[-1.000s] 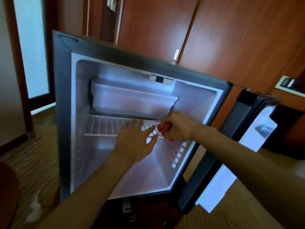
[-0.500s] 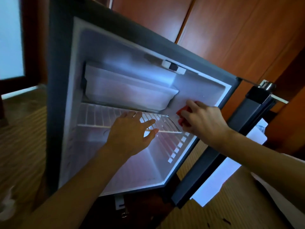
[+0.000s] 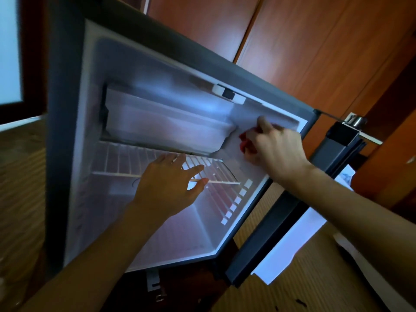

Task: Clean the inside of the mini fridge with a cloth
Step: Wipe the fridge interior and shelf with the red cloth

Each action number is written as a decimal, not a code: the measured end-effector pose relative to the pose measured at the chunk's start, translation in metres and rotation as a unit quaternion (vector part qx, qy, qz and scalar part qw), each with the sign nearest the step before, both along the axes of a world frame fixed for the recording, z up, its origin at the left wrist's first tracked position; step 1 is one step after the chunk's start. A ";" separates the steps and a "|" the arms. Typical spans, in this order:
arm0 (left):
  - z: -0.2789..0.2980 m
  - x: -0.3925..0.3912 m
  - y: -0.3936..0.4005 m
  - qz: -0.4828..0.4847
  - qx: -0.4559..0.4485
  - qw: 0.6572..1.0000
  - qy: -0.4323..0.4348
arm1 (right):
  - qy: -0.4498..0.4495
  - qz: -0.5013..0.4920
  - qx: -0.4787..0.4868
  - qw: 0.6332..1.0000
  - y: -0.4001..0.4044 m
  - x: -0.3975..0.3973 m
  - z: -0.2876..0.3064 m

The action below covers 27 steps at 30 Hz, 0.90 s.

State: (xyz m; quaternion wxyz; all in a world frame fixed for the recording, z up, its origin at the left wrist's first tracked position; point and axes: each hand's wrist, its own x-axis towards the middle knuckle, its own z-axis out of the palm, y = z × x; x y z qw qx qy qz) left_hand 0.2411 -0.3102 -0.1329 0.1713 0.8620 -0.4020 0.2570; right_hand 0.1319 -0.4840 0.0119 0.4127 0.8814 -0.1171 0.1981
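Head view, mini fridge interior. The right hand (image 3: 275,152) holds a red cloth (image 3: 246,144) bunched under its curled fingers, the index finger stretched upward along the wall; the cloth is pressed against the fridge's right inner wall (image 3: 244,167), just beside the end of the freezer compartment (image 3: 166,122). Only a small fold of cloth shows at the fingertips; the rest is hidden under the palm.

Handling, as judged: the cloth looks soft, light and limp, so it needs gathering into a wad and backing with the flat of the fingers, as here; a loose corner would likely drag or slip free on the smooth plastic liner. The wall appears stiff and slick and should take firm pressure.

Below and to the left of the grip, the left hand (image 3: 168,188) lies with fingers spread and relaxed, gripping nothing, over the front bar of the white wire shelf (image 3: 119,161); whether it bears on the bar cannot be told. The shelf looks thin and may flex or lift from its side ledges if leaned on.

Above the grip, a small white-and-black control housing (image 3: 228,95) sits on the ceiling, a likely snag for the cloth. Right of the grip, beyond the wall, the door (image 3: 295,235) stands open. The mini fridge (image 3: 58,136) has a dark outer casing.
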 end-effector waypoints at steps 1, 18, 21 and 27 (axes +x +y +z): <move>0.000 0.000 0.000 -0.001 -0.002 1.000 -0.001 | -0.018 -0.009 0.001 1.000 0.001 0.007 0.003; 0.004 -0.005 0.003 0.002 -0.014 1.000 0.007 | 0.150 0.023 -0.063 0.986 -0.004 0.018 -0.036; 0.004 -0.004 0.002 -0.015 -0.034 0.999 0.012 | 0.094 0.000 -0.103 0.990 -0.016 0.041 -0.008; 0.004 -0.007 0.007 -0.029 -0.035 0.999 0.024 | 0.157 -0.006 -0.062 0.986 -0.008 0.047 -0.033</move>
